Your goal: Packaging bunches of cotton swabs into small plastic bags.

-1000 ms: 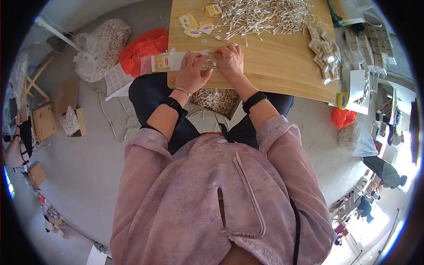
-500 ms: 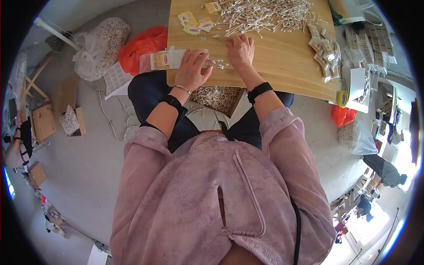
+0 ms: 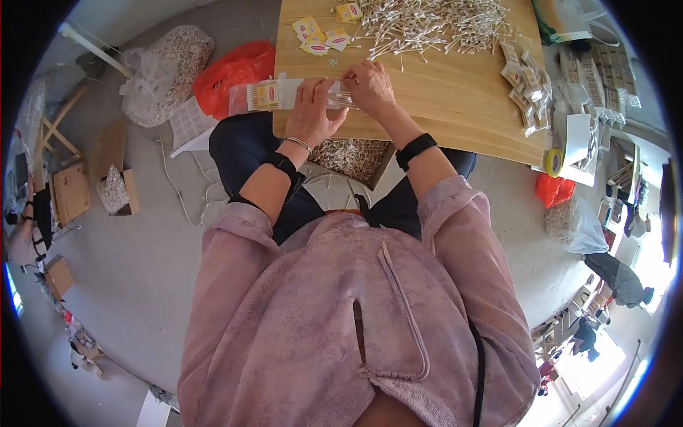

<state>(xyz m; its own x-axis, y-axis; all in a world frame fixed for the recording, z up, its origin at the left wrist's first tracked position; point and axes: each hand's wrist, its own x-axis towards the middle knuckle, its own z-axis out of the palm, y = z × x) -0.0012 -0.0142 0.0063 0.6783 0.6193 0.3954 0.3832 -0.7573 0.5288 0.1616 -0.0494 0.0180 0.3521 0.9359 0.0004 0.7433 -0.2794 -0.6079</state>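
Observation:
A long clear plastic packet [image 3: 240, 99] lies along the table's near left edge, with a yellow card [image 3: 267, 95] and cotton swabs showing through it. My left hand [image 3: 311, 110] presses down on its right part, fingers curled over it. From under that hand a bunch of loose cotton swabs [image 3: 340, 98] sticks out to the right. Fingers bent together, my right hand [image 3: 370, 89] meets the ends of these swabs; its fingertips partly hide what they pinch. Beyond both hands a big heap of cotton swabs [image 3: 434, 25] covers the far side of the table.
Yellow cards [image 3: 313, 35] lie at the table's far left, and filled packets [image 3: 523, 82] are piled at its right. Below the near edge sits an open box of swabs [image 3: 348, 158]. A red bag [image 3: 231, 78] stands left; yellow tape [image 3: 553, 162] lies right.
My right hand has come left and nearer, from the bare tabletop by the heap to the swab ends beside my left hand. The left hand stays on the packet.

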